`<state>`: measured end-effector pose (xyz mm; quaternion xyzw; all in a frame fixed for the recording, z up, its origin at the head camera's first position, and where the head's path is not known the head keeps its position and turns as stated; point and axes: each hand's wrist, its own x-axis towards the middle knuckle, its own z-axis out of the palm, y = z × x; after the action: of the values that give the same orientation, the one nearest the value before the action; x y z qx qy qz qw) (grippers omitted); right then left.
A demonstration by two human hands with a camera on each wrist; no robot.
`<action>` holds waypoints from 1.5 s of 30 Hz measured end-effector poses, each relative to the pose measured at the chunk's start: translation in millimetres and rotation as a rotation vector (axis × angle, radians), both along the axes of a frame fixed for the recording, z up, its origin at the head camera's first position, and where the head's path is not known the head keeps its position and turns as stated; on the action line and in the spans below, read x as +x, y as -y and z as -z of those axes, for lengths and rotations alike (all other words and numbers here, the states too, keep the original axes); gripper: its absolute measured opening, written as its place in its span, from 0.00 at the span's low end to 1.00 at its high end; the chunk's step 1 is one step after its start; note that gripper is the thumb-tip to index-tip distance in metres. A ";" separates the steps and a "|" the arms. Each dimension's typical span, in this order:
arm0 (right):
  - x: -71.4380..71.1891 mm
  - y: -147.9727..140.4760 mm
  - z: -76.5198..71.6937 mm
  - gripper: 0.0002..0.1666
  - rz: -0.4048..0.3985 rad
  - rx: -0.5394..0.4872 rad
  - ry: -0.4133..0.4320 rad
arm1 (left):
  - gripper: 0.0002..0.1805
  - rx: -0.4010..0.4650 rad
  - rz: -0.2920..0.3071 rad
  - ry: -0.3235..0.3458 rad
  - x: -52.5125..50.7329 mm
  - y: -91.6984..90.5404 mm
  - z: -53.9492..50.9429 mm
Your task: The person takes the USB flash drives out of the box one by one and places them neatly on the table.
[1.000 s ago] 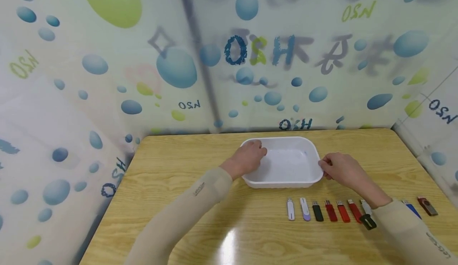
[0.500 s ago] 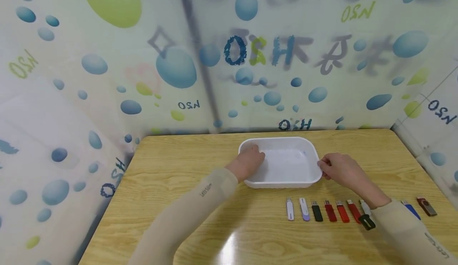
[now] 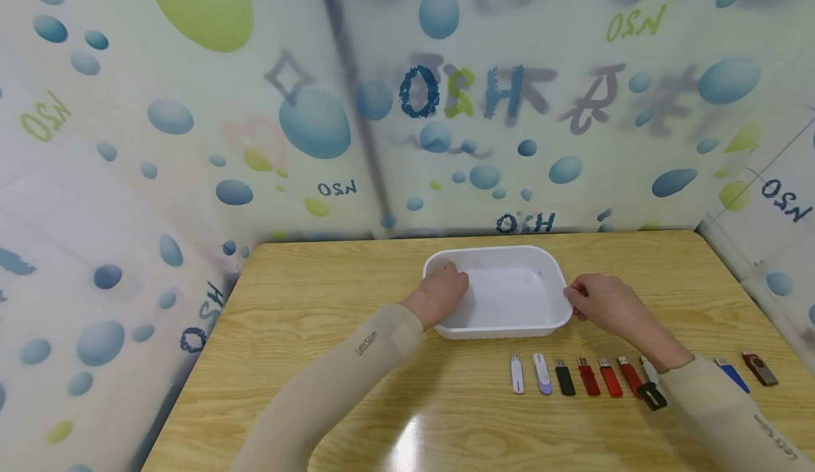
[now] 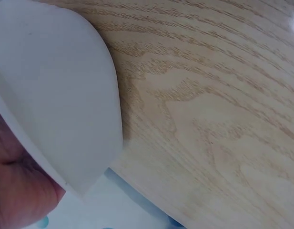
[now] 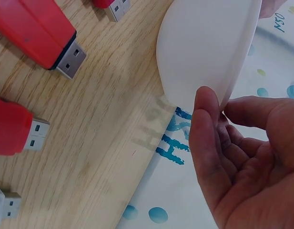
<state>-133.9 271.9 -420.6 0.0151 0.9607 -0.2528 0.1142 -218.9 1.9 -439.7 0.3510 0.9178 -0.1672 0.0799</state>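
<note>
A white plastic tray (image 3: 509,293) stands on the wooden table. My left hand (image 3: 438,294) reaches over its left end, with the fingers inside. In the left wrist view that hand (image 4: 20,186) shows behind the tray's rim, and its fingertips are hidden. At the opposite end, my right hand (image 3: 601,302) pinches the rim between thumb and fingers, plain in the right wrist view, where the tray wall (image 5: 204,52) rises above the hand (image 5: 247,157).
Several USB sticks lie in a row before the tray: white (image 3: 517,374), white-and-purple (image 3: 542,374), black (image 3: 564,378), red (image 3: 610,378), blue (image 3: 732,374) and brown-and-silver (image 3: 760,369). My right forearm crosses above the row. A patterned curtain (image 3: 446,175) hangs behind the table (image 3: 331,274).
The tray has shifted slightly left, with my right hand keeping its pinch. My left hand has settled a little lower inside the tray's left end. The USB sticks lie as before.
</note>
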 end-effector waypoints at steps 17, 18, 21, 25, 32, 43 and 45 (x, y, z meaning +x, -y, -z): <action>0.2 -0.1 -0.7 0.14 0.004 -0.017 0.012 | 0.12 0.115 -0.029 0.118 -5.0 -4.5 -5.6; 0.4 -0.3 -1.0 0.14 0.004 -0.019 0.012 | 0.12 0.098 -0.004 0.106 -5.1 -3.9 -7.0; 0.7 -0.7 -1.4 0.14 0.001 -0.019 0.010 | 0.16 0.039 0.087 0.076 -4.8 -1.7 -10.9; 0.6 -1.2 -1.0 0.14 -0.003 -0.015 0.009 | 0.18 -0.026 0.184 0.036 -4.3 -0.9 -13.2; 0.1 -0.5 0.7 0.14 -0.001 -0.017 0.021 | 0.22 -0.093 0.271 -0.005 -5.6 1.1 -9.3; 0.3 0.2 -1.3 0.13 -0.006 -0.008 0.021 | 0.16 -0.098 0.299 0.028 -7.6 1.1 -4.8; 0.2 0.3 -1.1 0.13 -0.009 -0.006 0.023 | 0.15 -0.111 0.311 0.014 -7.8 0.3 -3.8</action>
<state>-133.8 271.6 -419.5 0.0135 0.9586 -0.2547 0.1265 -226.7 1.5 -435.9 0.4853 0.8411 -0.2255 0.0788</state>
